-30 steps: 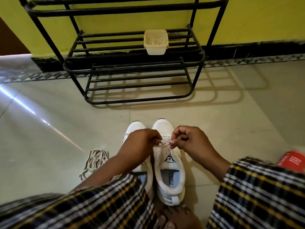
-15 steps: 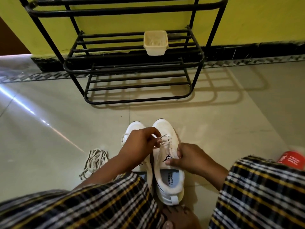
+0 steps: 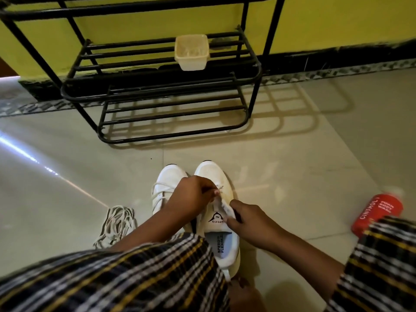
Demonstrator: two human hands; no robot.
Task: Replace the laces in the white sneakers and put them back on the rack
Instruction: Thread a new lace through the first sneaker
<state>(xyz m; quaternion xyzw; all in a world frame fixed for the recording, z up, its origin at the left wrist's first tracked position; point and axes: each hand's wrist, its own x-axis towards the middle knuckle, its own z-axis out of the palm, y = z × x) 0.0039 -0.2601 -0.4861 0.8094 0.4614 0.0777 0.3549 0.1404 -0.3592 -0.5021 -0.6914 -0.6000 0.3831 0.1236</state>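
**A:** Where were the sneakers at that moment?

**B:** Side by side on the tiled floor [image 3: 292, 176], toes pointing at the black metal rack [image 3: 157, 91]. The right sneaker [image 3: 212, 176] was the one under my fingers; the left sneaker [image 3: 168, 176] touched it along its inner side and was partly hidden by my wrist.

**A:** And your hands?

**B:** My left hand [image 3: 191, 197] was curled over the right sneaker's eyelets, fingertips pinching the lace end [image 3: 220, 189], which poked out just past them. My right hand [image 3: 249, 219] gripped the sneaker's outer edge beside the tongue [image 3: 216, 218], thumb and fingers closed on the upper.

**A:** Was the left sneaker laced?

**B:** A white lace [image 3: 161, 188] looped across its front. How far down it ran I couldn't tell; my arm covered the rest.

**A:** Anything else around you?

**B:** A loose bundle of laces [image 3: 119, 221] lay on the floor to the left of the shoes. A red bottle [image 3: 378, 212] lay on its side to my right, near my plaid-covered knee [image 3: 382, 266]. A pale plastic tub [image 3: 192, 51] sat on the rack's middle shelf.
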